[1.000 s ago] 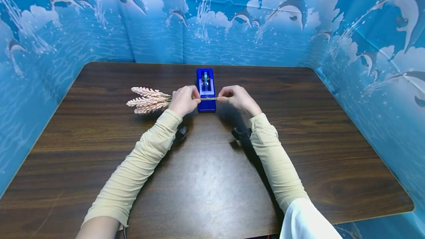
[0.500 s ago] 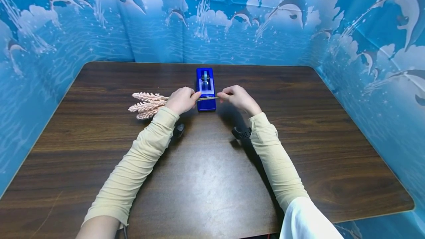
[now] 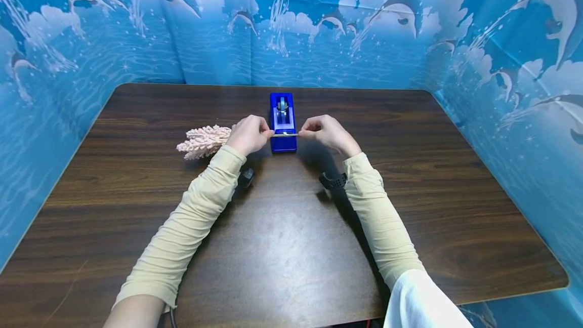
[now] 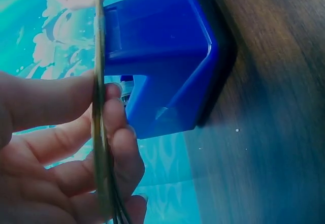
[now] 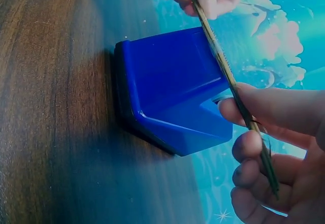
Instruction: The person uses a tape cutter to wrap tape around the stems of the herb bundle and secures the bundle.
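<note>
Between both hands, a bunch of pale pink flower sprigs [image 3: 203, 141] lies level, its heads out to the left. My left hand [image 3: 249, 134] pinches the bundled stems [image 4: 100, 148] between thumb and fingers. At the stem ends, my right hand [image 3: 329, 134] pinches them likewise, the cut tips poking out past its fingers in the right wrist view. The stretch of stems between the hands crosses the front of a blue tape dispenser [image 3: 283, 145], right at its toothed cutting edge. A shiny clear patch like tape [image 5: 217, 47] shows on the stems there.
The dispenser stands near the back middle of a dark wood-grain table [image 3: 282, 247]. A blue dolphin-print cloth [image 3: 291, 24] hangs behind the table and along its sides. A black wrist device [image 3: 332, 180] shows beneath the right forearm.
The bunch has turned about its stems, so the flower heads look bunched differently. My left hand shifted slightly left, then rolled; my right hand keeps its place at the stem ends.
</note>
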`<state>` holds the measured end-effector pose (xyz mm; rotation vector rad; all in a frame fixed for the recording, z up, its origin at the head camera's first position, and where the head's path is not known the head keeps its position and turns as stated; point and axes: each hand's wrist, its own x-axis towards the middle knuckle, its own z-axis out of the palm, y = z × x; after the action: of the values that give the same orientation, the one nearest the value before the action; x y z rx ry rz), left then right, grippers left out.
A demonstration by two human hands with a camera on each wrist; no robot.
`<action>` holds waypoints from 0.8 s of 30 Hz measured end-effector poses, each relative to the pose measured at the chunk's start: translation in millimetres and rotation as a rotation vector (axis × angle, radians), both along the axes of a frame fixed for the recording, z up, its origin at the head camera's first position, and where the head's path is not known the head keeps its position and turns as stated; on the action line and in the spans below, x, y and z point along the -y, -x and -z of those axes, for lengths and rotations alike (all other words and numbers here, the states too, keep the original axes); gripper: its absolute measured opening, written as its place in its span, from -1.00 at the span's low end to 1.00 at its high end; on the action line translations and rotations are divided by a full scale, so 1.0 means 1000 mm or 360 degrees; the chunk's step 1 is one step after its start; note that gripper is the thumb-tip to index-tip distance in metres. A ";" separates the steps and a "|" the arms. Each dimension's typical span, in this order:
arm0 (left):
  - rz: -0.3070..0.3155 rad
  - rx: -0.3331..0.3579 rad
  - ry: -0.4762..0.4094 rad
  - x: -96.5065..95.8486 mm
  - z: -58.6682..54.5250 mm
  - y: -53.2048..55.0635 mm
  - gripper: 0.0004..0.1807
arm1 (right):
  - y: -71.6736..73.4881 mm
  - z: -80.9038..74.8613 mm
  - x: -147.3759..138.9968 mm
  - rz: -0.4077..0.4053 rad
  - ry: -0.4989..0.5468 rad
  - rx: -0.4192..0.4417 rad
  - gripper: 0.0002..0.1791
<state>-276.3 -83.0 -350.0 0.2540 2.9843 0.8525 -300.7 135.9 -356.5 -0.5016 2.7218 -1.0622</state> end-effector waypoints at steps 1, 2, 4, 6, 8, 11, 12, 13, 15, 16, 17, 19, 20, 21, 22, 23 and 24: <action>-0.0001 0.0008 0.0007 0.000 0.000 0.000 -0.78 | 0.000 0.000 0.000 -0.0006 -0.0011 -0.0004 -0.81; -0.0001 0.0014 0.0022 -0.001 0.000 0.000 -0.79 | 0.000 0.000 0.000 -0.0013 -0.0020 -0.0006 -0.83; 0.0010 0.0020 0.0053 -0.003 0.001 0.000 -0.79 | 0.001 0.000 -0.001 -0.0034 -0.0037 -0.0011 -0.85; 0.0040 0.0010 0.0082 -0.004 0.003 0.000 -0.80 | 0.001 0.000 -0.001 -0.0055 -0.0052 -0.0012 -0.86; 0.0079 -0.0006 0.0104 -0.006 0.005 0.000 -0.81 | 0.001 0.000 -0.001 -0.0079 -0.0057 -0.0013 -0.87; 0.0138 0.0022 0.0101 -0.007 0.006 0.002 -0.85 | 0.002 0.000 0.001 -0.0111 -0.0051 0.0025 -0.87; 0.0155 0.0040 0.0099 -0.007 0.006 0.002 -0.87 | 0.002 0.000 0.001 -0.0115 -0.0044 0.0048 -0.85; 0.0170 0.0053 0.0100 -0.006 0.006 0.003 -0.87 | 0.002 0.001 0.002 -0.0119 -0.0044 0.0062 -0.80; 0.0195 0.0078 0.0094 -0.006 0.005 0.004 -0.84 | 0.002 0.002 0.003 -0.0098 -0.0032 0.0116 -0.67; 0.0205 0.0077 0.0090 -0.006 0.005 0.004 -0.83 | 0.002 0.002 0.004 -0.0093 -0.0037 0.0133 -0.60; 0.0210 0.0073 0.0093 -0.005 0.005 0.004 -0.82 | 0.002 0.003 0.004 -0.0079 -0.0045 0.0147 -0.54; 0.0213 0.0042 0.0092 -0.005 0.004 0.003 -0.83 | 0.002 0.003 0.003 -0.0061 -0.0063 0.0147 -0.46; 0.0211 0.0029 0.0088 -0.006 0.003 0.003 -0.84 | 0.001 0.003 0.003 -0.0049 -0.0062 0.0155 -0.46; 0.0208 0.0014 0.0085 -0.005 0.004 0.003 -0.85 | 0.001 0.003 0.003 -0.0046 -0.0073 0.0148 -0.48; 0.0204 0.0000 0.0084 -0.005 0.003 0.003 -0.85 | 0.001 0.002 0.003 -0.0047 -0.0081 0.0139 -0.50; 0.0202 -0.0009 0.0078 -0.005 0.004 0.003 -0.85 | 0.000 0.002 0.003 -0.0036 -0.0077 0.0138 -0.53; 0.0200 -0.0005 0.0067 -0.005 0.004 0.003 -0.83 | 0.000 0.002 0.003 -0.0029 -0.0075 0.0135 -0.55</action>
<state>-279.2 -77.9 -353.9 0.4364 2.9479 0.7767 -300.7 132.6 -358.1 -0.4620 2.6567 -0.9895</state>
